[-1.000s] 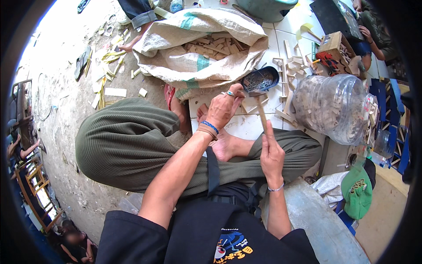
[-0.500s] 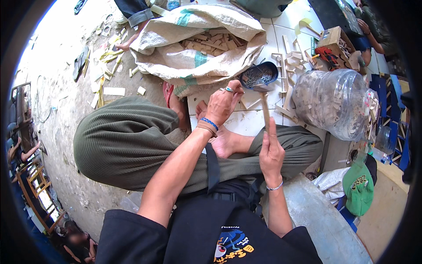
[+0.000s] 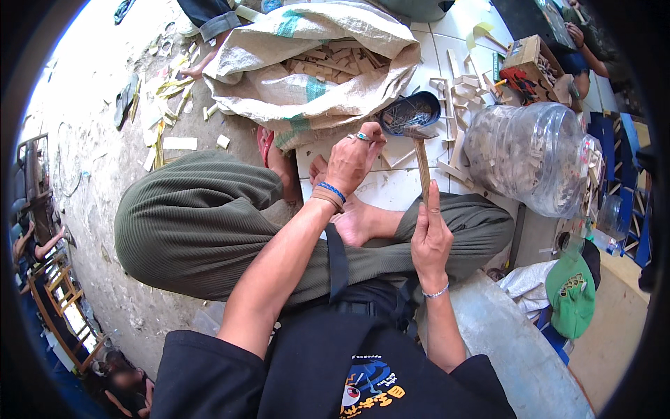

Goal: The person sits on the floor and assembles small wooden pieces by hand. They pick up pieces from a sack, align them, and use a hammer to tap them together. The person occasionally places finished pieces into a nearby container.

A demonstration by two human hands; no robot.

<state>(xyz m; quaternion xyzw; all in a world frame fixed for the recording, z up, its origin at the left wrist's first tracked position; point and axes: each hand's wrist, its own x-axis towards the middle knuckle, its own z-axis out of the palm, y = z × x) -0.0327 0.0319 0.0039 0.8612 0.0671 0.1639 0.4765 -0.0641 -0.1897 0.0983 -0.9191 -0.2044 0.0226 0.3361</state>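
My right hand (image 3: 431, 241) grips the wooden handle of a hammer (image 3: 423, 166), which points away from me with its metal head just in front of the nail container. My left hand (image 3: 354, 159), with a ring and bracelets, is closed in a pinch above my bare foot, left of the hammer head. Whatever lies between its fingertips is too small or hidden to make out. Right beyond both hands sits a dark blue container (image 3: 411, 114) holding many thin nails. Small wooden strips (image 3: 457, 150) lie on the white tiles beside it.
A large woven sack (image 3: 244, 66) full of wood offcuts stands ahead. To the right are a clear plastic jug (image 3: 520, 157) with wood pieces, a cardboard box (image 3: 534, 66) and a green cap (image 3: 571, 297). Other people sit or stand around the edges.
The hammer's head and handle show more sharply now, slightly higher in view. Both hands keep nearly the same place and grip.
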